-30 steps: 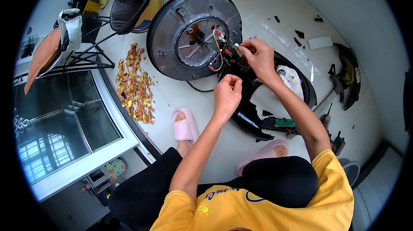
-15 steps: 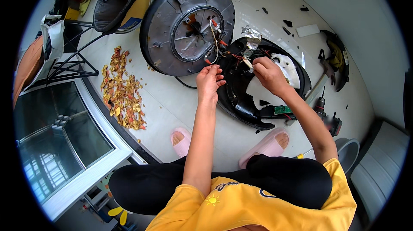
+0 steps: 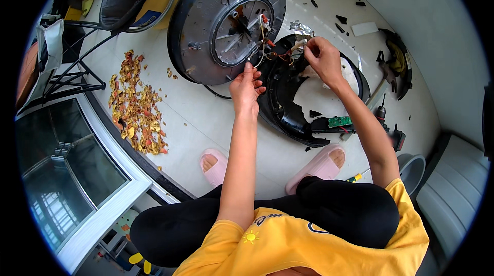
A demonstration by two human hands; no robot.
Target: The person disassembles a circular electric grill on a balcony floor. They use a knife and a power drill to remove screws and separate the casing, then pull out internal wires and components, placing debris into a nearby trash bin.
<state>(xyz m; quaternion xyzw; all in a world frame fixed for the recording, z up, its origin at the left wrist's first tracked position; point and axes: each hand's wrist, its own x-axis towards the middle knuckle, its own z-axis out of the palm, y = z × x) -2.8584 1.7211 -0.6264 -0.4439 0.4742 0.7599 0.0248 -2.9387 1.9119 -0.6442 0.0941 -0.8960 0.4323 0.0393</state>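
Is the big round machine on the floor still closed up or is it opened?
Opened. The round grey base lies apart from the black shell, its wires bared between them.

A round grey metal base plate (image 3: 226, 21) – tilted on edge at twelve o'clock – is seen with its inner ring and red and yellow wires (image 3: 270, 49) exposed. A black curved plastic shell (image 3: 288, 106) lies just beside it, toward three o'clock – cracked open.

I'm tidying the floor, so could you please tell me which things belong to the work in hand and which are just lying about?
In hand:
left hand
right hand
round grey metal base plate
red and yellow wires
black curved plastic shell

Lying about:
orange peel scraps
small green circuit board
white card
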